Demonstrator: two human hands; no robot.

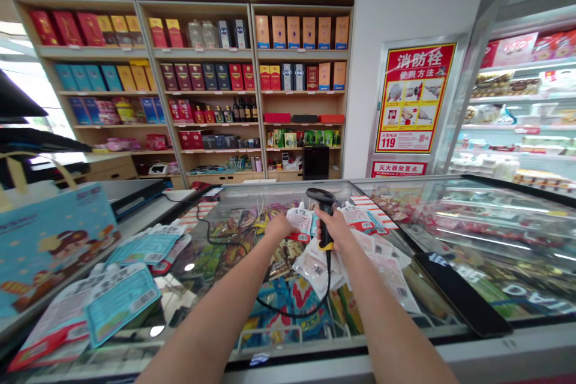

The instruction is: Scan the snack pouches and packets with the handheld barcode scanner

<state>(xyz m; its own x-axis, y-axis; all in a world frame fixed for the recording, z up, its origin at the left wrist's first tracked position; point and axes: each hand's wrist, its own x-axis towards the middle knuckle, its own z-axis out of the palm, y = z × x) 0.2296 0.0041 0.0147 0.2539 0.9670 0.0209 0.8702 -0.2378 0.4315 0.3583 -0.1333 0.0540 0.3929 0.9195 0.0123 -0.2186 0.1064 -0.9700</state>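
Note:
A black barcode scanner (pixel 324 207) with a yellow base is gripped upright in my right hand (pixel 336 229), its head facing left. From its handle a black cable loops down and leftward over the freezer's glass top. Just left of it, my left hand (pixel 279 227) closes on the edge of a white and red spouted pouch (pixel 299 219); the fingers are partly hidden. More red, white and blue pouches (pixel 360 217) lie behind my right hand. Clear plastic packets (pixel 382 264) spread on the glass beneath and right of that hand.
Several blue and white pouches (pixel 123 294) are piled on the glass at left, beside a blue paper bag (pixel 54 246). A black phone-like slab (pixel 461 294) lies at right. Shelves of boxes and bottles (pixel 207 78) stand behind the glass-topped freezer (pixel 288 353).

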